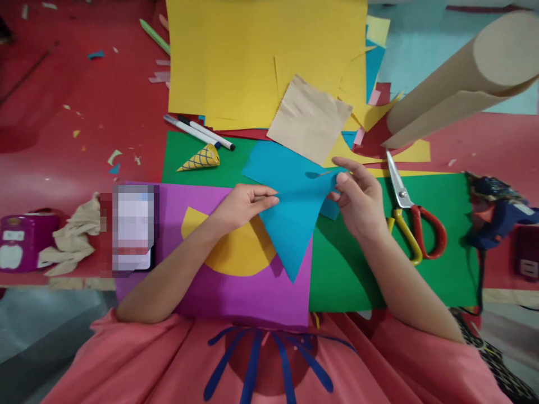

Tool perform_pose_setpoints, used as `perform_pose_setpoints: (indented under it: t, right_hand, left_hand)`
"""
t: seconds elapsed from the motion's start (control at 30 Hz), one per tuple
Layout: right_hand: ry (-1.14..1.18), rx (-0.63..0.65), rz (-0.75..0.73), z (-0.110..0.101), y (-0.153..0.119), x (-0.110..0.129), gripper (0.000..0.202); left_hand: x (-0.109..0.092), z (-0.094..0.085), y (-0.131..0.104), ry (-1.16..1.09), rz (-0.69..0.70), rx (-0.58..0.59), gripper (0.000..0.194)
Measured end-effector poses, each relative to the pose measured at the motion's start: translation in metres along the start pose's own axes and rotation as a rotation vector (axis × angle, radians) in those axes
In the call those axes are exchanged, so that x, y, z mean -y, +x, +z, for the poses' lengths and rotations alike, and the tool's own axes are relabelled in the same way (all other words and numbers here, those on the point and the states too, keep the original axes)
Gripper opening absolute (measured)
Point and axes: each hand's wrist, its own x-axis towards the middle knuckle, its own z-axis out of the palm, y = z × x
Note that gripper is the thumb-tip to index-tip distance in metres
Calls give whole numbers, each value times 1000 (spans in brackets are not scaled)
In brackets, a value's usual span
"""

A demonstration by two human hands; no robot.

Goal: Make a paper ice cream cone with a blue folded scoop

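Observation:
A sheet of blue paper (290, 196) is held up in front of me, curving, with one corner pointing down toward me. My left hand (248, 205) pinches its left edge between thumb and fingers. At the upper right corner, my right hand (357, 196) grips the paper between thumb and fingers, the other fingers partly spread. Under the blue paper lies a rounded yellow paper piece (236, 252) on a purple sheet (252, 300). Beyond my left hand, a small yellow paper cone (201, 158) with crossed dark lines rests on a green sheet (345, 269).
Red-and-yellow-handled scissors (404, 196) lie right of my right hand, near a blue glue gun (501, 219). A brown paper roll (455, 78) stands behind them. Markers (206, 132), a brown paper square (309, 118) and large yellow sheets (236, 62) lie ahead. A phone (133, 224) is left.

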Motion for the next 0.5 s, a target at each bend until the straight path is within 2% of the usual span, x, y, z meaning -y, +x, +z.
perform_pose_setpoints:
  t: [0.13,0.2,0.3,0.5]
  right_hand:
    - [8,247,189,12,-11,-8,34]
    - [-52,317,246,17,-16,-12,30]
    - [-88,331,262,22,-21,-16,26]
    - [-103,303,263,21,-19,-18,24]
  left_hand:
    - [1,3,0,4,51,-180,43]
    - [-1,4,0,-22,84,-250,39]
    - [-4,6,0,-57,121,-290,31]
    - [-2,8,1,-118,148,-217,21]
